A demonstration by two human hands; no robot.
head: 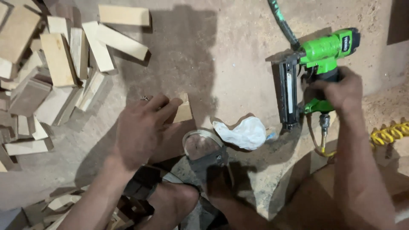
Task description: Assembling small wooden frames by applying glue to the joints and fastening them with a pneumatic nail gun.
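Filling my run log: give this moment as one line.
left hand: on small wood block | right hand: grips green nail gun | floor: dusty

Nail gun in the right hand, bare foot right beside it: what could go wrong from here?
1. The right hand grips the green nail gun with its nose close to the sandalled foot; a misfire might hit toes.
2. The left hand rests on the small wood block, so fingers could sit in the firing line.
3. The yellow coiled hose might snag.
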